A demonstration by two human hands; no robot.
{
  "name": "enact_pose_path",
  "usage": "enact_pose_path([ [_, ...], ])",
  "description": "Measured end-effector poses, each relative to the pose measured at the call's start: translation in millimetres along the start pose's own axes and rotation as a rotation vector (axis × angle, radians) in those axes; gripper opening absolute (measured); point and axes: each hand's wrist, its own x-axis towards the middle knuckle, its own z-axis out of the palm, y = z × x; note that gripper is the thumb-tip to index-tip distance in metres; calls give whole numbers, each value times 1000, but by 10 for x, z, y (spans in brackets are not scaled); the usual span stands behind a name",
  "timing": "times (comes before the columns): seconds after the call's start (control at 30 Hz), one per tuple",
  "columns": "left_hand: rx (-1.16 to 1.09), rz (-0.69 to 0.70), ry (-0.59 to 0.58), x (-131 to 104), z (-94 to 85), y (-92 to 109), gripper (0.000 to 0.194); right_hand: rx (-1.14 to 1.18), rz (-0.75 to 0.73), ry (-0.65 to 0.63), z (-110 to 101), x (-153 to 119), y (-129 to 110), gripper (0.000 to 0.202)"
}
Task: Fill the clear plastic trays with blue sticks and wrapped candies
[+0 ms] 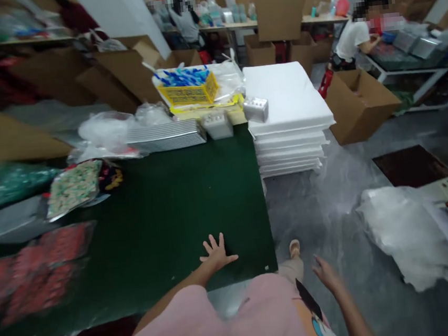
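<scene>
My left hand (217, 254) rests on the green tabletop (164, 205) near its front right corner, fingers spread, with nothing under the palm that I can see. My right hand (326, 274) hangs over the floor to the right of the table, its fingers loosely out and empty. Beyond the left hand, along the table's back edge, lie a stack of silvery flat sheets (167, 136) and a small silvery block-shaped pack (218, 125). Red items in clear bags (47, 267) lie at the left, close to a patterned pouch (75, 186).
Behind the table, a yellow basket (189, 93) holds blue items. A tall stack of white sheets (286, 96) bears another silvery pack (256, 109). An open cardboard box (361, 107) and crumpled clear plastic (404, 232) are at the right. A person (354, 39) works at the far right.
</scene>
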Motion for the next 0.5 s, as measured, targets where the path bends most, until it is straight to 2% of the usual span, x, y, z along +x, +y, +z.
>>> enact_pose_path([
  [0.1,18,-31,-23,-1,10,2,125,-19,-95,-18,-426,478,42,57],
  [0.23,13,-84,-59,-50,-65,51,127,-56,-48,-118,-886,897,228,55],
  [0.37,2,-148,-97,-108,-173,144,132,-15,-27,-208,-1164,1196,245,53],
  [0.5,-37,-240,-104,-128,-198,294,136,-32,-67,-249,-1411,1632,17,44],
])
